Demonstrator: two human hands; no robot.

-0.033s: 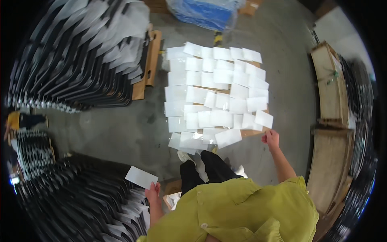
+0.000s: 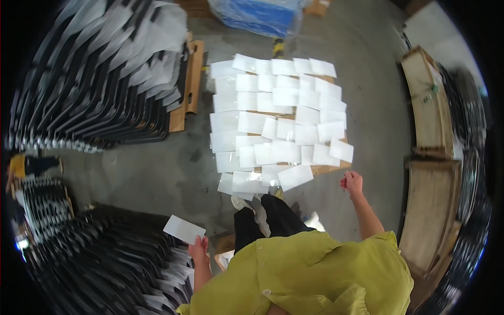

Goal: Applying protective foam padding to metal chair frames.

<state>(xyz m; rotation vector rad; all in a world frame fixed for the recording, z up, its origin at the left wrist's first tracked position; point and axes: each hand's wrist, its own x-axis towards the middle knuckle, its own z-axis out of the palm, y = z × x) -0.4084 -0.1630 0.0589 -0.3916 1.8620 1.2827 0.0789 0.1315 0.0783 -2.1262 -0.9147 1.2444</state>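
My left hand is closed on the edge of a white rectangular sheet or thin stack of sheets. It is held out flat at the lower left, beside a rack of black frames. My right hand is closed, its fingers curled, and nothing shows in it. It hovers just off the near right corner of a low brown board. Many white sheets lie over this board in uneven, overlapping rows, some under clear glossy film. The closest sheet to my right hand is a tilted one.
Black frames with white wrapping stand stacked at the upper left on wooden pallets. A blue block in clear plastic sits at the far side. Wooden crates line the right. Another person is at the far left.
The view has shifted slightly, so the board and sheets appear a little further left. My right hand has moved slightly away from the board's corner. The left hand still holds the white sheet.
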